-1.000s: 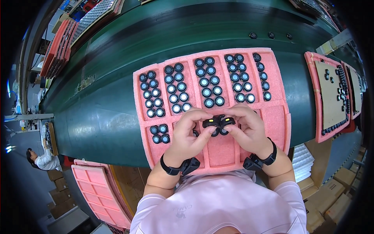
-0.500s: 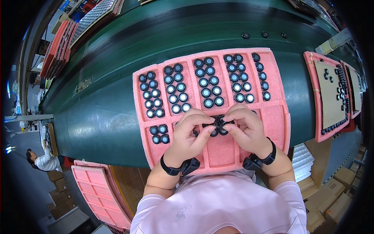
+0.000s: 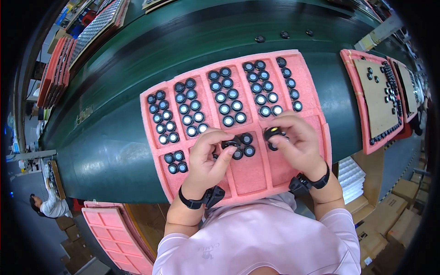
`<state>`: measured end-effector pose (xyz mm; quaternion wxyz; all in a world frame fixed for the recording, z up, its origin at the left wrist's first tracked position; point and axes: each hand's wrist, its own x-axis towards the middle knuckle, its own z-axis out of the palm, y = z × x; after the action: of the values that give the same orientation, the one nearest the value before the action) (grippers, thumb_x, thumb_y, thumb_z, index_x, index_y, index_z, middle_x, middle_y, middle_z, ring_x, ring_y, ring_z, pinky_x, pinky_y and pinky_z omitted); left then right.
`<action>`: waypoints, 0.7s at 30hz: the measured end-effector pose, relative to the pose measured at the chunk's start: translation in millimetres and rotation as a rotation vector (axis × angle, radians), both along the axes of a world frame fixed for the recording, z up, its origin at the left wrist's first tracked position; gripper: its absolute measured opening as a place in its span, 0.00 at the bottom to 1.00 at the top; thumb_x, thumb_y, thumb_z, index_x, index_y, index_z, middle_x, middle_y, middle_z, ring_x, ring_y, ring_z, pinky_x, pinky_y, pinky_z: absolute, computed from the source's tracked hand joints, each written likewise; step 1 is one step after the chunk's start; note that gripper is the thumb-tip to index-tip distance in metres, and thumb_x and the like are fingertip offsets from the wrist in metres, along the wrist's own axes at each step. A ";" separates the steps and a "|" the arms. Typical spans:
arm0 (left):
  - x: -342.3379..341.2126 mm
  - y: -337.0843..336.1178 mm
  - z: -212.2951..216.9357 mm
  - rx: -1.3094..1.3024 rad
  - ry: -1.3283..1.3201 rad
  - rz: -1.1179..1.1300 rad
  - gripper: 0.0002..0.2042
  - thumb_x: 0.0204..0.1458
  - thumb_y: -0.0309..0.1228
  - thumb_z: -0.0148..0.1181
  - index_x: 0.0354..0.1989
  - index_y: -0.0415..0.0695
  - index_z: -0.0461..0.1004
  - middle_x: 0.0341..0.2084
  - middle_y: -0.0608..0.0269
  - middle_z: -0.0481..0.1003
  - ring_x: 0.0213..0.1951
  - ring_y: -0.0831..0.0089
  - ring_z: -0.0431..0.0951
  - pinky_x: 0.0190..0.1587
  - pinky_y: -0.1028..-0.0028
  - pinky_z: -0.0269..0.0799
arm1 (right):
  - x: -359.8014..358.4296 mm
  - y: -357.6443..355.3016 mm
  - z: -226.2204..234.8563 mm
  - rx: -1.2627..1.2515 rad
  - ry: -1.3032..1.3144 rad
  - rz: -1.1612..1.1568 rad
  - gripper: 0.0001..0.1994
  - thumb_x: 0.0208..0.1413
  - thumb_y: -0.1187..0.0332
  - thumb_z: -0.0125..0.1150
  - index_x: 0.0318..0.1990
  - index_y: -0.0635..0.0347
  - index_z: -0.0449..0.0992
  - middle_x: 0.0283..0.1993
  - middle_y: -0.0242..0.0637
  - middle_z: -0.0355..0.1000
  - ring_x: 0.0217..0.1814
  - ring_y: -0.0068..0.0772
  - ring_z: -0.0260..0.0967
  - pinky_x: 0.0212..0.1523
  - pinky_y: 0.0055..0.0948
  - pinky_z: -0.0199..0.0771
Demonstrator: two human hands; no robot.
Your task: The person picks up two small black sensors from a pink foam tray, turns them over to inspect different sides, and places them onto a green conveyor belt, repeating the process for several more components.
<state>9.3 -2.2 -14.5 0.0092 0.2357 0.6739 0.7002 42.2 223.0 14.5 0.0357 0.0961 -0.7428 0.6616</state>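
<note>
1. Left hand (image 3: 208, 158) pinches a black ring part (image 3: 230, 144); right hand (image 3: 295, 142) pinches another part (image 3: 273, 133).
2. Both sit over the pink foam tray (image 3: 256, 176), near row.
3. Judged step: filling pockets; next calls for seating parts toward twelve o'clock rows (image 3: 224, 98) on the green bench (image 3: 114, 151).

— What are the hands doing?
— Both rest on a pink foam tray (image 3: 306, 73) lying on a green conveyor belt (image 3: 114, 151). The left hand (image 3: 207, 161) pinches a black ring part (image 3: 230, 144); the right hand (image 3: 297, 143) grips another ring part (image 3: 273, 132) with a yellowish centre.
— And the tray?
— Its upper compartments hold rows of black rings (image 3: 228, 96). A second pink tray (image 3: 362, 98) with a cardboard sheet (image 3: 378, 98) lies to the right
</note>
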 end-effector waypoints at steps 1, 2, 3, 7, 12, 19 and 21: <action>1.6 0.8 1.8 0.009 -0.037 0.003 0.13 0.51 0.20 0.62 0.45 0.37 0.72 0.36 0.61 0.73 0.35 0.78 0.72 0.33 0.82 0.64 | 2.8 9.1 2.2 -0.001 0.034 -0.084 0.14 0.53 0.81 0.60 0.49 0.66 0.74 0.40 0.37 0.69 0.41 0.26 0.69 0.43 0.23 0.69; 2.6 2.8 3.6 0.018 -0.043 -0.006 0.13 0.51 0.20 0.62 0.45 0.37 0.72 0.36 0.61 0.73 0.35 0.78 0.72 0.33 0.82 0.64 | 6.3 18.6 3.4 0.001 0.070 -0.171 0.15 0.53 0.81 0.61 0.49 0.64 0.75 0.38 0.35 0.70 0.40 0.26 0.71 0.41 0.23 0.70; 3.7 4.8 5.8 0.008 -0.049 -0.006 0.13 0.51 0.20 0.63 0.45 0.37 0.72 0.37 0.60 0.73 0.36 0.77 0.72 0.34 0.81 0.65 | 10.9 28.7 1.5 0.011 0.065 -0.178 0.15 0.53 0.81 0.61 0.49 0.64 0.75 0.38 0.35 0.70 0.40 0.26 0.71 0.41 0.23 0.70; 4.3 10.1 6.9 -0.040 -0.041 -0.027 0.14 0.50 0.20 0.63 0.46 0.36 0.72 0.38 0.59 0.74 0.38 0.75 0.73 0.38 0.79 0.68 | 30.2 69.4 -15.5 0.162 0.003 -0.271 0.11 0.52 0.82 0.58 0.44 0.69 0.75 0.45 0.40 0.70 0.46 0.31 0.70 0.46 0.29 0.71; 4.8 12.9 11.8 -0.150 0.012 -0.096 0.15 0.49 0.20 0.65 0.46 0.36 0.73 0.37 0.56 0.75 0.36 0.71 0.75 0.40 0.75 0.70 | 38.5 89.7 -27.2 0.725 0.118 -0.203 0.12 0.47 0.81 0.61 0.42 0.65 0.76 0.43 0.42 0.72 0.44 0.39 0.72 0.44 0.33 0.74; 7.7 18.4 19.2 -0.169 0.086 -0.122 0.15 0.48 0.21 0.66 0.45 0.37 0.73 0.35 0.56 0.76 0.35 0.69 0.75 0.37 0.74 0.70 | 31.1 98.6 -33.7 0.930 0.208 -0.103 0.09 0.44 0.78 0.64 0.36 0.62 0.76 0.41 0.40 0.73 0.44 0.44 0.72 0.43 0.37 0.74; 6.9 17.9 22.6 -0.186 0.122 -0.127 0.15 0.48 0.21 0.66 0.45 0.37 0.73 0.36 0.55 0.76 0.35 0.69 0.75 0.36 0.74 0.70 | 28.8 104.1 -35.4 0.954 0.255 -0.069 0.09 0.43 0.78 0.65 0.35 0.62 0.76 0.42 0.40 0.72 0.44 0.44 0.72 0.44 0.37 0.74</action>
<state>16.3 15.7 8.1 0.0342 0.3182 0.7188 0.6171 71.0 327.1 -20.9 0.1002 0.1570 -0.9554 0.2294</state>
